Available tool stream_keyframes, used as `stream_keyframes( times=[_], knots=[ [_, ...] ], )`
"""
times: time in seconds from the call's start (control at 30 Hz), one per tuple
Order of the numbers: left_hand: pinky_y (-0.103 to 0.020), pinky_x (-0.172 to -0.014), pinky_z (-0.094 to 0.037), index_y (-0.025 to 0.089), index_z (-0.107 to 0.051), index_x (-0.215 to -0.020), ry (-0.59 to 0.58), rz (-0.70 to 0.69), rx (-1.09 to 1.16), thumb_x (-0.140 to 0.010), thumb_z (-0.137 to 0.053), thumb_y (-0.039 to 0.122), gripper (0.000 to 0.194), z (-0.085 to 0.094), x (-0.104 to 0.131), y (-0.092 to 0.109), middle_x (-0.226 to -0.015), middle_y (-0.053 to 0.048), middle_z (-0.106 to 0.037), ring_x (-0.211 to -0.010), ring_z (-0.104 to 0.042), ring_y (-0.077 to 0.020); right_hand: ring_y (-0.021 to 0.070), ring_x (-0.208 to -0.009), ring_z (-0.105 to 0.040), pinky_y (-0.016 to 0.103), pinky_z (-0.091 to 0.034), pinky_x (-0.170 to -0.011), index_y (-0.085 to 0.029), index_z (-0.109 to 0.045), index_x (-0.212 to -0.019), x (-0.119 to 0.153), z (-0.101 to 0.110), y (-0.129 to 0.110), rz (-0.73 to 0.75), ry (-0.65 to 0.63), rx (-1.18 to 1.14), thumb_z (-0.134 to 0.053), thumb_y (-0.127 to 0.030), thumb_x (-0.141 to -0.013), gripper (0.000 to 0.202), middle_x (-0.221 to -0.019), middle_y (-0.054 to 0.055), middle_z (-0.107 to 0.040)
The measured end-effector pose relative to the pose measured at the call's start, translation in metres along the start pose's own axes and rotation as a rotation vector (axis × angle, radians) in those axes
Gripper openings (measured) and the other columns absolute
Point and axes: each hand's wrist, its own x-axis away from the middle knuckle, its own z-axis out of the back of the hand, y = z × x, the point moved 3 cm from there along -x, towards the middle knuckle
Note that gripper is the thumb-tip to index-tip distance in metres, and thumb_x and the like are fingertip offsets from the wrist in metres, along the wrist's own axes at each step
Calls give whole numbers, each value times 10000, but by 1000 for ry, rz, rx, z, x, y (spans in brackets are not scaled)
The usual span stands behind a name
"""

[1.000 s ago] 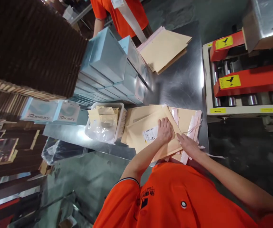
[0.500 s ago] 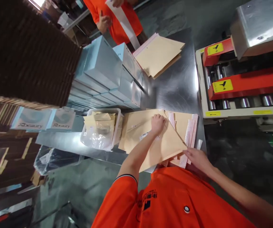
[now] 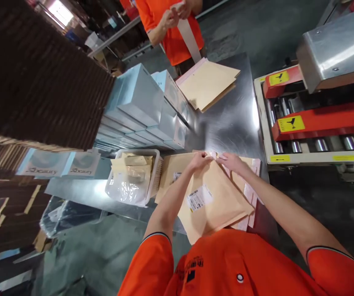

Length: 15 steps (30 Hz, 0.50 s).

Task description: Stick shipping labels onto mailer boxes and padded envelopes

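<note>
A tan padded envelope (image 3: 220, 197) with a white printed label (image 3: 200, 198) lies at the near edge of the metal table, close to my body. My left hand (image 3: 200, 160) grips its far edge, fingers closed on the paper. Just to the right, my right hand (image 3: 230, 161) pinches the same edge near its far corner. The two hands are close together. Beneath and beside this envelope lie more tan envelopes (image 3: 169, 170), some with pinkish strips (image 3: 255, 166) along their edge.
A white basket (image 3: 156, 176) with small packets stands left of the envelopes. Light-blue boxes (image 3: 146, 98) are stacked behind it. Another pile of envelopes (image 3: 210, 82) lies farther back. A roller machine (image 3: 294, 123) with red bars borders the right side. A co-worker (image 3: 177, 33) holds a paper strip.
My right hand has moved from the envelope's near right corner up to its far edge, beside my left hand. The envelope has shifted toward me, and its label now shows.
</note>
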Motion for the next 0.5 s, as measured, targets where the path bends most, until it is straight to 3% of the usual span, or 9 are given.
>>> stream_keyframes(
  times=[0.07, 0.13, 0.27, 0.33, 0.4, 0.5],
  knots=[
    [-210, -582, -356, 185, -481, -681, 17, -143, 136, -806, -630, 316, 235, 8, 18, 12, -623, 62, -451, -597, -434, -91, 140, -725, -528, 221, -400, -665, -156, -637, -766, -1, -10, -12, 43, -89, 6, -569, -505, -852, 365, -752, 21, -650],
    [-205, -588, -344, 188, -459, -668, 118, -258, 210, -804, -628, 290, 240, 24, 36, 21, -626, 66, -427, -613, -410, -88, 154, -739, -553, 228, -418, -656, -166, -657, -766, 10, -18, -17, 85, -181, -16, -573, -530, -833, 380, -752, 14, -650],
    [-206, -584, -335, 192, -446, -655, 422, -310, 262, -814, -625, 308, 266, 69, 64, 25, -613, 65, -412, -607, -384, -86, 199, -747, -605, 262, -441, -647, -164, -694, -762, 68, -24, 1, 117, -331, -37, -621, -465, -760, 310, -740, 26, -669],
    [-204, -569, -328, 191, -447, -649, 477, -326, 299, -805, -637, 313, 275, 83, 72, 28, -603, 65, -419, -591, -382, -82, 202, -689, -599, 273, -441, -617, -156, -675, -694, 106, -24, 15, 82, -352, -47, -574, -482, -760, 348, -682, 39, -655],
    [-201, -552, -327, 190, -455, -649, 439, -358, 329, -793, -658, 331, 286, 83, 75, 37, -595, 64, -429, -577, -387, -80, 203, -696, -603, 275, -451, -622, -158, -675, -711, 144, -24, 22, 53, -342, -129, -520, -519, -772, 398, -710, 42, -667],
    [-205, -544, -361, 194, -480, -653, 362, -397, 325, -777, -676, 374, 294, 62, 81, 65, -598, 53, -445, -575, -425, -91, 185, -701, -588, 264, -448, -638, -169, -655, -699, 200, -16, 20, 52, -274, -258, -551, -527, -749, 376, -711, 17, -656]
  ],
)
